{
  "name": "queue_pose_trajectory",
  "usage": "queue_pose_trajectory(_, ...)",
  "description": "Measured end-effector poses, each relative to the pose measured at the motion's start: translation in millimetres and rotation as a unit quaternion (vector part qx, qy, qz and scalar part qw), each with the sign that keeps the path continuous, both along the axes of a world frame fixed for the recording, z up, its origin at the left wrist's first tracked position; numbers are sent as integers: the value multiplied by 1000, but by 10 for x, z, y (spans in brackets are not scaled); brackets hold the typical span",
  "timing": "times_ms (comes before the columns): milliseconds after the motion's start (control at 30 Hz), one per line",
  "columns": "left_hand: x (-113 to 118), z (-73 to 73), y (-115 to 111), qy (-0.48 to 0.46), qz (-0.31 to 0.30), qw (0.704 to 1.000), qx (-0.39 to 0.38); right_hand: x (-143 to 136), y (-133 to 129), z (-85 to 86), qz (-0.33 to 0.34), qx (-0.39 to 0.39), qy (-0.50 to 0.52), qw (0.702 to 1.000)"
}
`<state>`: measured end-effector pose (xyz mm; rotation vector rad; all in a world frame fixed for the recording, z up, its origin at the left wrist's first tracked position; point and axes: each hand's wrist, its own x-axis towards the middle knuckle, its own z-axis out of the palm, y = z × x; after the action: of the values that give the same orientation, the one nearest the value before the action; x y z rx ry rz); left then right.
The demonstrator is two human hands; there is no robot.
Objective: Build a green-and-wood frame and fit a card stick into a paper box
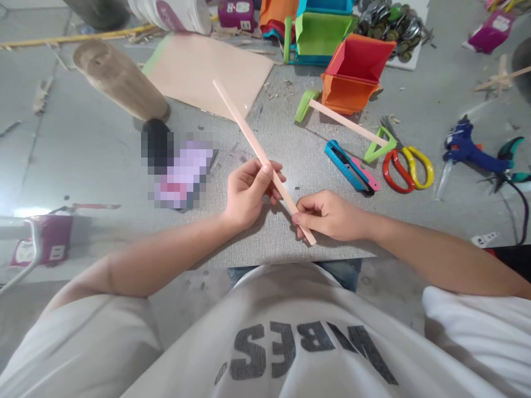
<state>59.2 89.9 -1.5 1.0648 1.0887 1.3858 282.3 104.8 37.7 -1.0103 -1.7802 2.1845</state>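
A long pale pink strip (243,124) slants across the middle of the view, above the grey table (249,249). My left hand (251,190) pinches it near its middle, thumb on top. Closer to its lower end, my right hand (321,214) has its fingers closed on the same strip. To the right lie a blue utility knife (346,165) with a pink piece (365,172) beside it, and scissors with red and yellow handles (399,170). Beyond the knife, another pink strip (348,122) has a green folded triangle at each end.
A pink sheet (211,72), a wooden cylinder (118,77) and a blurred-out purple object (186,171) lie left. Folded orange and red (352,72) and green (323,36) pieces stand at the back. A blue glue gun (473,146) is at right.
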Motion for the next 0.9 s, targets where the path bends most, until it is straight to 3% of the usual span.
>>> queue_pose_trajectory(133, -38, 14, 11, 42, 10, 999, -5, 9, 11, 5, 23, 25, -4, 999)
queue_pose_trajectory(300, 6, 57, -84, 76, -92, 992, -44, -69, 3, -46, -36, 42, 11, 998)
queue_pose_trajectory(400, 21, 72, -103, 65, -118, 990, -49, -99, 10, -51, -60, 54, 4, 997)
queue_pose_trajectory(533, -6, 78, -87, 86, -147, 985, -35, -86, 25, -33, -80, 124, -17, 989)
queue_pose_trajectory(600, -15, 71, -88, 105, -146, 983, -38, -79, 26, -32, -84, 136, -22, 987)
queue_pose_trajectory(900, 14, 87, -107, 118, -108, 987, -25, -101, 44, -97, -83, 48, 16, 995)
